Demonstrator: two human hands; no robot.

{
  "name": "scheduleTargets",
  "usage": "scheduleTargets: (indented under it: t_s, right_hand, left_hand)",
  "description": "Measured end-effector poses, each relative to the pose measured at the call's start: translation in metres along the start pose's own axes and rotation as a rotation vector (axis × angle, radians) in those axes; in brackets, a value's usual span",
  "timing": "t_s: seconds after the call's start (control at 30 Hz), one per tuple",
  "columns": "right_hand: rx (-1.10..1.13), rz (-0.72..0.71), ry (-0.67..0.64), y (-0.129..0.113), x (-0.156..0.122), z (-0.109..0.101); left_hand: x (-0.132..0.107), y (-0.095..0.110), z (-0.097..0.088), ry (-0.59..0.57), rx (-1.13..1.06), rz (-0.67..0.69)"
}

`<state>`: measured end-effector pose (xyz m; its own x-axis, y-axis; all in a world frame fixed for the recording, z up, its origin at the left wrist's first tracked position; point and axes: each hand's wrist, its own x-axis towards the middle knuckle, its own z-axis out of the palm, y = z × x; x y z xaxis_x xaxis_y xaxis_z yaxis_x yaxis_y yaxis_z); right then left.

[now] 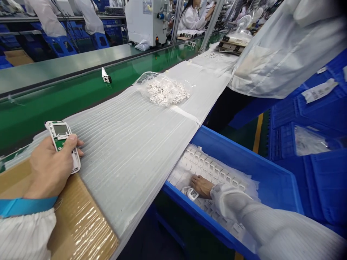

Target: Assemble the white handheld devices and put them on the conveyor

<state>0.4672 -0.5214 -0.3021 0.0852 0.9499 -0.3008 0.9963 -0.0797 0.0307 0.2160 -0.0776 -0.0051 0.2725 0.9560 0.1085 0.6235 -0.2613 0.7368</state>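
Note:
My left hand (54, 164) is closed around a handheld device (61, 139) with a white casing, a small grey screen and a green circuit board. It holds the device tilted above a cardboard piece (86, 224) at the table's near end. Down to the right, my right hand (202, 186) reaches into a blue bin (282, 180). Its fingers curl at a loose white plastic housing (192, 194) with a window opening; the fingertips are partly hidden. Rows of similar white housings (208, 166) lie in the bin, with thin translucent wrapping around them.
A clear bag of small white parts (165, 90) rests on the foam-covered table (130, 144). Along its far side runs a green conveyor (81, 86) carrying a white part (105, 76). A co-worker in a white coat (282, 54) stands at right, by stacked blue crates (311, 126).

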Motion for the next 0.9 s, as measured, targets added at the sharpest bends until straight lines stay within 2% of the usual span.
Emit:
scheduleTargets:
  t_s: [0.07,0.17,0.3,0.4,0.53,0.7,0.9]
  right_hand:
    - [0.012,0.019,0.0,0.001,-0.011,-0.002]
    - [0.041,0.019,-0.019,-0.006,-0.019,0.005]
    - [0.091,0.065,-0.05,-0.017,-0.015,0.02]
    - [0.135,0.08,-0.083,-0.017,-0.012,0.023]
    - [0.191,0.078,-0.139,-0.016,-0.012,0.019]
    - [0.242,0.162,-0.186,-0.01,-0.015,0.009]
    - [0.299,0.222,-0.209,0.013,-0.039,-0.011]
  left_hand:
    - [-0.001,0.003,0.0,0.002,-0.015,-0.037]
    - [-0.001,0.004,0.001,0.011,-0.015,-0.025]
    - [0.0,0.002,0.002,0.021,-0.009,-0.022]
    - [-0.001,0.004,0.002,0.02,-0.004,-0.028]
    - [-0.003,0.007,0.0,0.015,0.004,-0.017]
    - [-0.003,0.007,-0.001,0.019,0.024,-0.026]
    - [-0.009,0.02,-0.002,0.021,0.028,-0.043]
